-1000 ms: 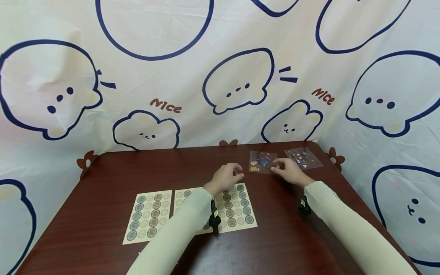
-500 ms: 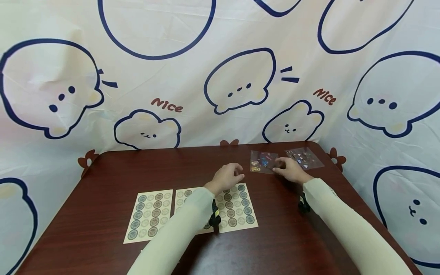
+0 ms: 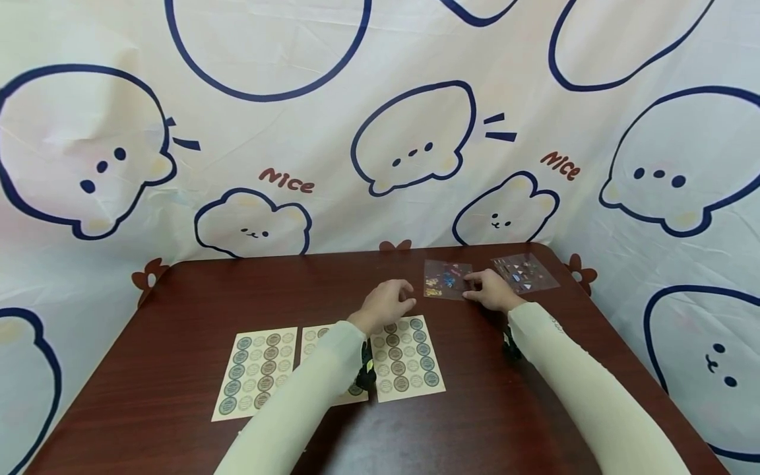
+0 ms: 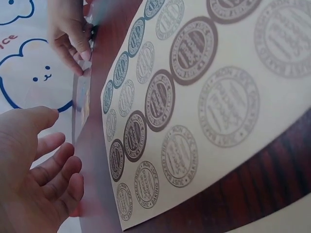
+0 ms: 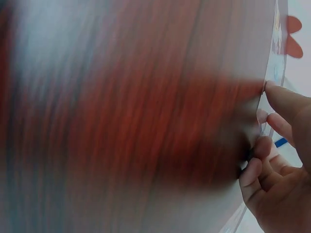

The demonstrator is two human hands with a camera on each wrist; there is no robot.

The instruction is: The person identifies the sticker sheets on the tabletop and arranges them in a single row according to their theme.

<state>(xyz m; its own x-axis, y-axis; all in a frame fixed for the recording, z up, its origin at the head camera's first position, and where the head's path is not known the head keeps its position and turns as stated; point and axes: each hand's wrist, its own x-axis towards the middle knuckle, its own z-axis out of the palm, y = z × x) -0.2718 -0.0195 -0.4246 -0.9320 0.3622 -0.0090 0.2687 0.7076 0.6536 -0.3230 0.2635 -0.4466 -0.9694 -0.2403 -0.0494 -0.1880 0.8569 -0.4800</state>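
My right hand (image 3: 494, 291) pinches the right edge of a clear sticker sheet (image 3: 442, 280) with small yellow, blue and red designs, lying towards the back of the table. In the right wrist view its thumb and index finger meet at the sheet's edge, the other fingers curled. My left hand (image 3: 386, 305) hovers with loosely bent fingers and nothing in them, just beyond a cream sheet of round stickers (image 3: 410, 359). The left wrist view shows the left hand (image 4: 36, 170) beside that sheet's edge, its brown and grey stamp-like circles large in front.
Two more cream sticker sheets lie left of it: a left one (image 3: 255, 376) and a middle one (image 3: 315, 338), partly under my left sleeve. Another clear sticker sheet (image 3: 528, 274) lies at the back right corner. A printed cloth (image 3: 332, 218) hangs around the dark wooden table (image 3: 196, 297).
My right hand and the clear sticker sheet have shifted a little to the left, widening the gap to the other clear sheet. My left hand stays nearly in place.
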